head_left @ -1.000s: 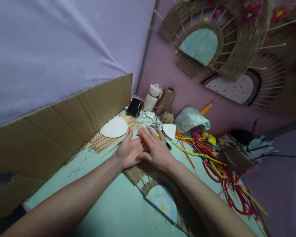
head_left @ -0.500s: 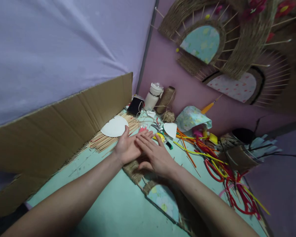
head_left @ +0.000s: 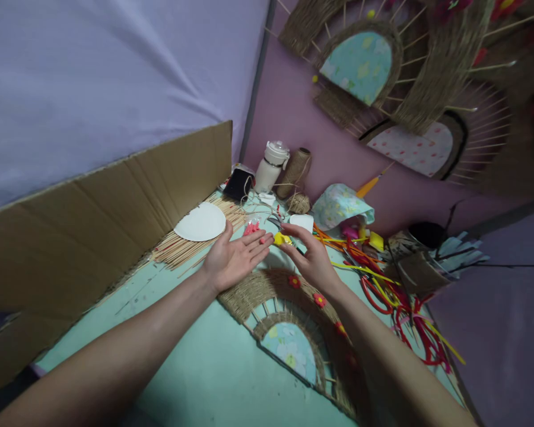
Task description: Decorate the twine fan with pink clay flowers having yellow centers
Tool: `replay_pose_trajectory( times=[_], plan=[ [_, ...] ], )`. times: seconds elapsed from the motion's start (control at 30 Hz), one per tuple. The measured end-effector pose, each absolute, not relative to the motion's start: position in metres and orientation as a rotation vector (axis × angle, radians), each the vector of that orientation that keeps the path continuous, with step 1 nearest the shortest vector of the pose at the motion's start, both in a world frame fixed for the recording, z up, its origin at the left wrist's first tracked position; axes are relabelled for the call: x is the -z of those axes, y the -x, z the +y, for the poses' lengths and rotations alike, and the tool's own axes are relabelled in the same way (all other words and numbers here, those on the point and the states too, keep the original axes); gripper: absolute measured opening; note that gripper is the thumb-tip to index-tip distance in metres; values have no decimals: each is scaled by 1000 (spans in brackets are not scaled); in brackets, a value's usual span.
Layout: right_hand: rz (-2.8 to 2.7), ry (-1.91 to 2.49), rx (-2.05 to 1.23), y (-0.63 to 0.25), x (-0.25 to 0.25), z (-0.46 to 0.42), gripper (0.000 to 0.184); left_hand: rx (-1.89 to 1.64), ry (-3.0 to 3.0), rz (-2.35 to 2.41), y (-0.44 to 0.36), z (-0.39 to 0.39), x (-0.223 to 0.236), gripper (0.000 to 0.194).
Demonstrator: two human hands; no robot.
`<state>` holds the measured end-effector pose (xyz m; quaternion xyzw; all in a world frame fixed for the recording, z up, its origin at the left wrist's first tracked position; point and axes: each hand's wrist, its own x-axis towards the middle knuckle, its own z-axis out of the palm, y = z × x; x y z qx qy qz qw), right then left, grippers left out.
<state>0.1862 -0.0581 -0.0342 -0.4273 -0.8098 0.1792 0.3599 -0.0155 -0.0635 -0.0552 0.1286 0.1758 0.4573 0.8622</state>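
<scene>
My left hand [head_left: 234, 258] is stretched out palm up above the table, fingers flat. A small pinkish-red ball [head_left: 262, 241] rests on its fingertips. Just to the right is my right hand [head_left: 314, 258], thumb and forefinger spread, with no object visible in its grip. A yellow item [head_left: 281, 238] shows past its fingertips and seems to lie on the table. Below both hands is a half-round craft piece [head_left: 249, 299] wrapped in twine, with thin sticks, a floral fabric centre [head_left: 289, 350] and several red flowers [head_left: 319, 300]. My right forearm covers part of it.
A cardboard panel [head_left: 115, 219] stands at the left beside thin sticks [head_left: 169, 255] and a white oval piece [head_left: 200, 222]. At the back are a white bottle [head_left: 269, 169] and a twine spool [head_left: 296, 172]. Red and yellow pipe cleaners [head_left: 382, 290] lie at the right.
My right hand has lifted off the left palm and moved right, its fingers parting. The small ball on the left fingertips and the flowers on the craft piece are now uncovered.
</scene>
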Motion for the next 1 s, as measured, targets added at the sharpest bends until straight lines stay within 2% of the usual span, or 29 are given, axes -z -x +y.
replay_pose_trajectory(
  times=[0.07,0.17,0.43,0.6,0.7,0.87,1.0],
  plan=[
    [-2117,1122,-386,-186,31,-59,21,-941,-285,370,14,-65,54,86],
    [-2192,1158,-317,-181,31,-62,11,-894,-302,386,10,-69,51,85],
    [-2225,1271,-135,-173,40,-68,8,-840,-333,382,4,-77,49,86],
    [-2130,1218,-224,-174,31,-70,8,-882,-326,416,7,-73,48,82],
    [-2068,1200,-291,-186,28,-70,10,-1000,-370,498,11,-68,45,71],
    [-2142,1227,-355,-215,40,-74,14,-1190,-743,843,10,-65,51,41],
    [-2256,1245,-376,-222,54,-83,13,-1188,-1034,1015,6,-67,59,40]
  ],
)
